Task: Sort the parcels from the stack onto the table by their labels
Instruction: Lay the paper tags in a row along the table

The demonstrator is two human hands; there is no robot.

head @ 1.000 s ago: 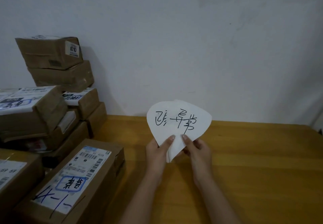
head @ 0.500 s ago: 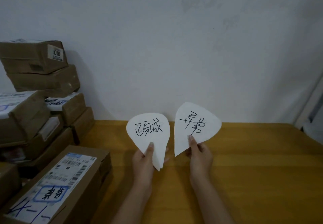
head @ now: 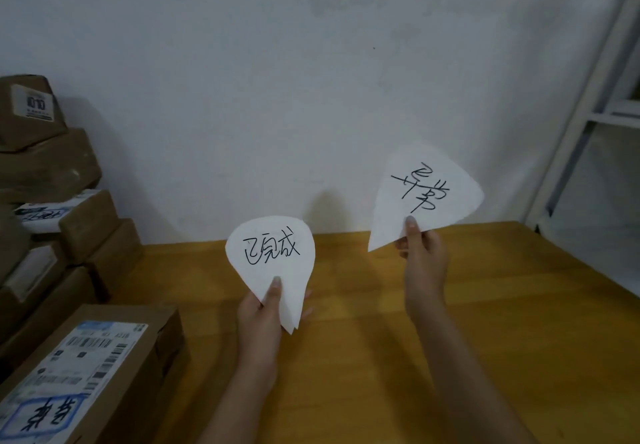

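My left hand (head: pixel 261 319) pinches the narrow end of a white teardrop-shaped paper sign (head: pixel 272 255) with black handwritten characters, held upright over the middle of the wooden table (head: pixel 433 357). My right hand (head: pixel 420 253) grips a second white paper sign (head: pixel 424 194), also handwritten, raised higher and to the right, tilted. A stack of brown cardboard parcels (head: pixel 52 180) stands at the left against the wall. One long parcel (head: pixel 86 374) with a shipping label and blue-framed handwriting lies at the near left.
A white wall (head: pixel 277 80) runs behind the table. A white metal shelf frame (head: pixel 588 114) stands at the right, beyond the table's right edge. Bare wood spreads between and in front of my hands.
The two papers, first held together, have been separated. My right hand has carried its sign up and to the right; my left hand stays near the middle. The view has shifted right.
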